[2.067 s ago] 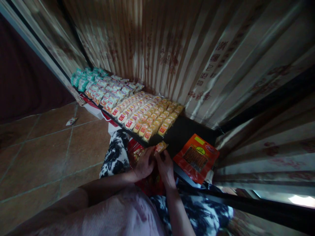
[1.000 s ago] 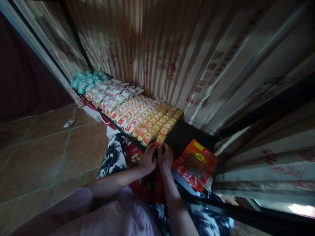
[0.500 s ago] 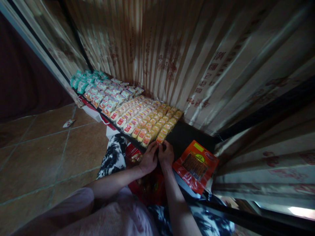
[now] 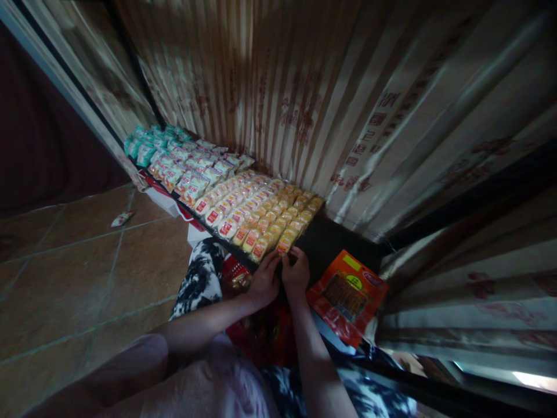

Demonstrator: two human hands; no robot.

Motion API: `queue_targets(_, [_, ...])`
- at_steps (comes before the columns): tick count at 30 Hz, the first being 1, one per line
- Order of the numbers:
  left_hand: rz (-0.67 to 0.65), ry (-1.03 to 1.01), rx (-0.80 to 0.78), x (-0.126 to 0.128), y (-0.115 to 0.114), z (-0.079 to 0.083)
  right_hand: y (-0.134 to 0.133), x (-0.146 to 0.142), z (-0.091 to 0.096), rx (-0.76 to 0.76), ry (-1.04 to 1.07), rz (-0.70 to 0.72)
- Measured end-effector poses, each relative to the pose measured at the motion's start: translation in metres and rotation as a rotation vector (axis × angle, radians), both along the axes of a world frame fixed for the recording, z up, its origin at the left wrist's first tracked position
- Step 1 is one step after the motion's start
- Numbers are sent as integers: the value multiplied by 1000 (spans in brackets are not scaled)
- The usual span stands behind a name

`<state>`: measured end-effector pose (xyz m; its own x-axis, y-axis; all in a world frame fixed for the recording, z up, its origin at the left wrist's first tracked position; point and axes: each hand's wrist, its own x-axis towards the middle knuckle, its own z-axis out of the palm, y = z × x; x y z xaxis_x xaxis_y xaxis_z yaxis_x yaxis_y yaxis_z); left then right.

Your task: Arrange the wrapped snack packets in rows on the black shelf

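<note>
Stray wrapper (image 4: 118, 219) lies on the tiled floor (image 4: 65, 261), so that's where anything dropped ends up. Green packets (image 4: 141, 146), white-and-red packets (image 4: 191, 180), then the yellow rows (image 4: 261, 212) sit overlapped on the dark surface (image 4: 335, 244), front ones close to its near edge. Left hand (image 4: 262, 284) and right hand (image 4: 296, 271) meet at the yellow packet (image 4: 284, 244), which is at the near end of the rightmost row, touching its neighbours. Both hands have fingers curled onto its near edge. Can't tell if they pinch it or just press on it. Risks, my read: the film looks slick and the rows are shingled, so a sideways nudge from either hand could knock the neighbour out of line and ripple up the row. A pull toward the body could drag front packets off the surface, onto the floor or into the red bag (image 4: 261, 334) on the lap. Right forearm runs just beside the orange bag (image 4: 348, 293) near the surface edge, so a brush could tip it off. Dim light makes alignment hard to judge.
</note>
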<state>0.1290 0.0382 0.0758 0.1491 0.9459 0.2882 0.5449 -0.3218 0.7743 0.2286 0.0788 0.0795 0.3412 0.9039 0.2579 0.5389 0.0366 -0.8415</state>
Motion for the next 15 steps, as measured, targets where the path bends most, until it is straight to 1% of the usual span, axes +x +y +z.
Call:
queue_targets(8, [36, 48, -13, 3, -2, 2, 2, 1, -6, 6, -32, 26])
queue_targets(15, [36, 79, 15, 3, -1, -4, -1, 1, -9, 3, -33, 36])
